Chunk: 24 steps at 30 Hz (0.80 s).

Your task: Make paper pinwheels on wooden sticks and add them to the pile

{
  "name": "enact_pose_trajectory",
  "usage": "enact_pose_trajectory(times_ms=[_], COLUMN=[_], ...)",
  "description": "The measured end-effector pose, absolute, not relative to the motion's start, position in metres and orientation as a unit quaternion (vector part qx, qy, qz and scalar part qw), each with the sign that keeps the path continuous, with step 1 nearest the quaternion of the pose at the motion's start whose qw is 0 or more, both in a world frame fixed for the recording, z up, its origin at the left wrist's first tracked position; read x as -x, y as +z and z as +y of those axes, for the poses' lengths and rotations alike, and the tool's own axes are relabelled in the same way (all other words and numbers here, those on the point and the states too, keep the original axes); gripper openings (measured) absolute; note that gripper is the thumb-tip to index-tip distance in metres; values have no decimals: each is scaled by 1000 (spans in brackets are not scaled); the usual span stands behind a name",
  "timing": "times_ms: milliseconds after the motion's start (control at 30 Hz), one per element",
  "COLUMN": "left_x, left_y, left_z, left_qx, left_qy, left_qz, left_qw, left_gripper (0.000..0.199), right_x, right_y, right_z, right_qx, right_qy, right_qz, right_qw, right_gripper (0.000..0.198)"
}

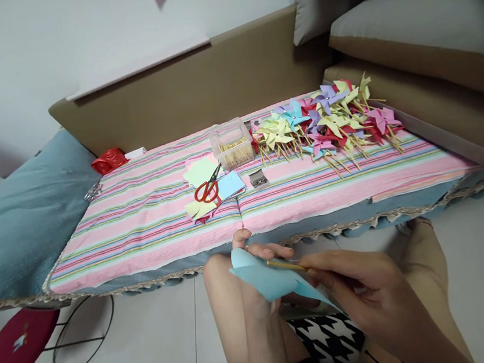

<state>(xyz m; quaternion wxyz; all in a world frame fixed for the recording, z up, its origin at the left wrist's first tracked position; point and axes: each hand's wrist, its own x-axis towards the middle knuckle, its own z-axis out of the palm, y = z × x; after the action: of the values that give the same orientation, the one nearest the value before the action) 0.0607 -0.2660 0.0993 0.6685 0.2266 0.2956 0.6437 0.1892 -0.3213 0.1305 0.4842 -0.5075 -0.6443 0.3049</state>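
Over my lap, my left hand [271, 251] grips a light blue paper pinwheel [271, 280], its fingers curled behind the paper and partly hidden by it. My right hand [369, 283] pinches a thin wooden stick [284, 265] between thumb and fingers. The stick's near-left end lies over the pinwheel's middle; whether it is fixed there I cannot tell. One pointed blade of the pinwheel reaches down under my right hand.
On the striped sofa cover [141, 216] lie red-handled scissors [207, 191], cut paper sheets [199, 172], blue paper squares [231, 184], a small box of metal pins [259, 179], a clear tub [234, 153] of sticks and several finished pinwheels [331, 124]. A red stool [20, 346] stands at left.
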Motion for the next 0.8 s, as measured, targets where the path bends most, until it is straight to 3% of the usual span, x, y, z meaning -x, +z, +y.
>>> enact_pose_trajectory(times_ms=[267,567,800], left_x=[-60,-54,-57], left_y=[92,88,90], left_z=[-264,-265,-263], left_qx=[-290,-306,-294], left_qy=[654,661,672], left_qz=[122,119,194], left_qw=[688,675,652], left_gripper=[23,26,50], right_x=[-183,-179,-177], right_y=[135,137,134], right_z=[-327,-332,-332], right_qx=[483,478,485], right_qy=[284,255,238], right_qz=[-645,-656,-662], right_qw=[520,526,520], right_gripper=[23,26,25])
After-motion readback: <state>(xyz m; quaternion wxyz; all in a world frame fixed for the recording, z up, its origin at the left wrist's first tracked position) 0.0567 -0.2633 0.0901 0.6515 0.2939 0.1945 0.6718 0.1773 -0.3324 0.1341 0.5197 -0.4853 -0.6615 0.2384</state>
